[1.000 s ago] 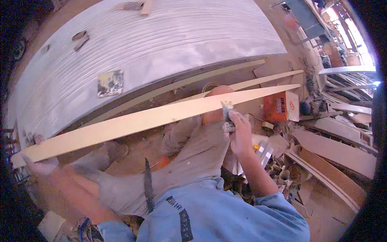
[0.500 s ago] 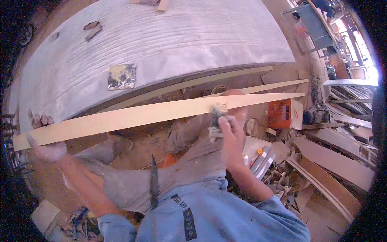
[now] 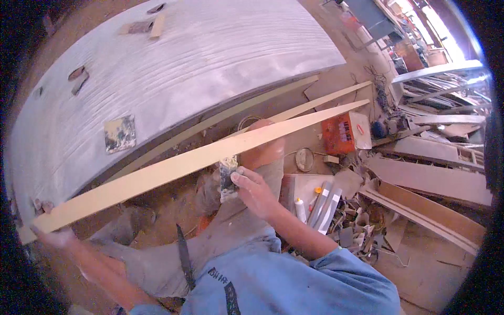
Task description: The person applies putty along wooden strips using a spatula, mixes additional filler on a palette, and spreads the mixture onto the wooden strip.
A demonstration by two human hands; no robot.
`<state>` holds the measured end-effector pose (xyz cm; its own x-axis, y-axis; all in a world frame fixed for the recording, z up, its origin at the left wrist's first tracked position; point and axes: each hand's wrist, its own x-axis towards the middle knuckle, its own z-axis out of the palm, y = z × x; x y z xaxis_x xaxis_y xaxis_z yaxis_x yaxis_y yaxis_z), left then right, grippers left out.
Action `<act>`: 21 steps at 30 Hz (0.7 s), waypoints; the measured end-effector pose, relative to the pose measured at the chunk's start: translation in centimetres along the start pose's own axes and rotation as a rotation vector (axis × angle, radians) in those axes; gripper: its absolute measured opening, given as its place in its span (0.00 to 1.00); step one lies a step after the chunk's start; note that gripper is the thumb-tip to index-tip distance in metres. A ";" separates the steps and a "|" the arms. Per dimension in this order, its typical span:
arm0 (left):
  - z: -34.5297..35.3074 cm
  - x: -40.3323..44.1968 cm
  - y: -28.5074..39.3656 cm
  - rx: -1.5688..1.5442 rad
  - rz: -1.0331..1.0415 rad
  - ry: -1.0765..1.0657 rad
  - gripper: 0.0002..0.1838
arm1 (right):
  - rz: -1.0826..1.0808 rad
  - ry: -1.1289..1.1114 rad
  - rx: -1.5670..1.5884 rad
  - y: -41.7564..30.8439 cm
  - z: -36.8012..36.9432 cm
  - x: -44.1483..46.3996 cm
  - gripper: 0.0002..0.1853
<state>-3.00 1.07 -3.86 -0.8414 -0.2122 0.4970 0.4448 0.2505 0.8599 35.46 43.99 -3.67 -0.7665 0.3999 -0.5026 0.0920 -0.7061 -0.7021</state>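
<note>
A long pale board (image 3: 157, 173) lies slantwise across my lap and knee, narrowing toward its right end. My left hand (image 3: 51, 231) grips its left end, thumb below and fingertips at the far edge. In my right hand (image 3: 251, 190) is a dark, smeared flat tool (image 3: 227, 176) with pale paste on its upper end, at the near edge of the board's middle. Whether the tool touches the board cannot be told. A paste-smeared square plate (image 3: 120, 134) rests on the large grey ribbed surface (image 3: 210, 47) beyond the board.
Behind the board lie two more long strips. An orange box (image 3: 338, 134) stands at their right ends. Near my right forearm are a white bottle (image 3: 300, 210), grey tubes (image 3: 325, 206) and scraps. Long panels (image 3: 425, 178) are heaped at the right. Small pieces lie on the ribbed surface.
My right hand and the flat tool have moved left along the board, toward its near edge. My left hand keeps hold of the left end. The whole view has shifted and tilted.
</note>
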 end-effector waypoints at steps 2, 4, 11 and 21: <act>0.3 -0.2 3.1 -0.397 -0.392 0.106 0.42 | -0.050 -0.044 0.114 0.6 -0.9 1.2 0.14; 2.5 -0.9 5.7 -0.387 -0.459 0.228 0.47 | -0.095 -0.096 0.233 0.6 -0.4 1.8 0.14; 2.1 -2.2 5.9 -0.430 -0.448 0.149 0.46 | -0.192 -0.047 0.245 -1.5 2.0 1.6 0.11; 7.2 -4.6 11.1 -0.492 -0.573 0.135 0.38 | -0.283 0.157 0.115 -2.7 0.0 3.2 0.10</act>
<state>3.58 11.62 2.60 -0.9510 -0.3033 -0.0596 0.0618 -0.3757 0.9247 32.78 47.18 -3.42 -0.6433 0.6683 -0.3735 -0.1896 -0.6117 -0.7680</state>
